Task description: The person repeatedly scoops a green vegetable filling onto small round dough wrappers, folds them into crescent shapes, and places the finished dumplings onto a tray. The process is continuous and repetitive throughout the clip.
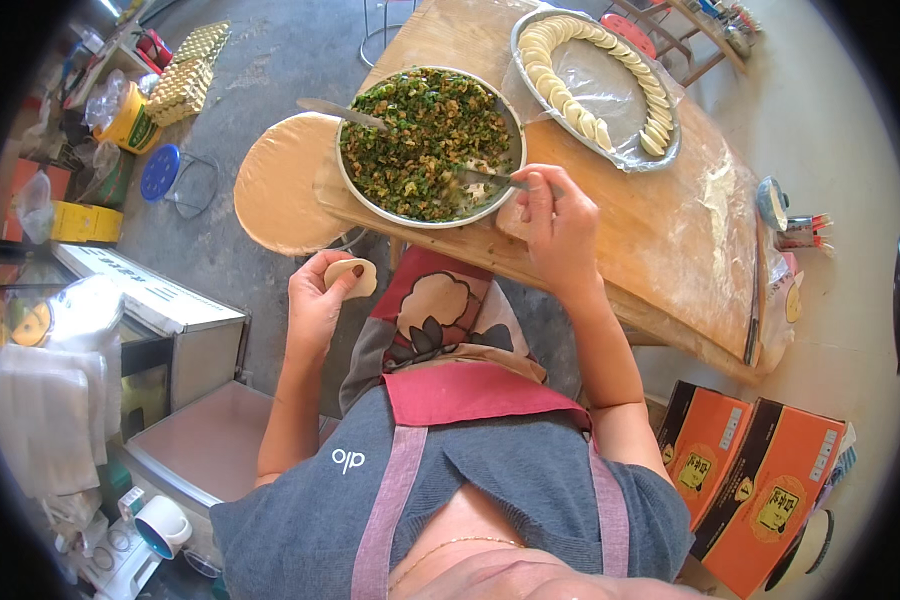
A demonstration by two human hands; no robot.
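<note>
My left hand [320, 296] holds a round dough wrapper [360, 278], thumb on top, in front of the table's near left corner. A metal utensil [487, 178] is gripped in my right hand [559, 221], its tip in the large bowl [521, 154] of chopped green and brown filling [427, 142]. A second metal utensil [341, 112] rests over the bowl's left rim. Beside my right hand lies a lump of dough [513, 219], partly hidden. Farther back, an oval tray [675, 150] lined with plastic film carries overlapping rows of pale dough pieces [546, 75].
The bowl stands at the edge of a floured wooden table [645, 225]. A round stool top [289, 184] adjoins it at left. On the right edge are a thin dark rod [752, 341] and a small blue bowl [772, 202]. Orange boxes [772, 495] stand at lower right.
</note>
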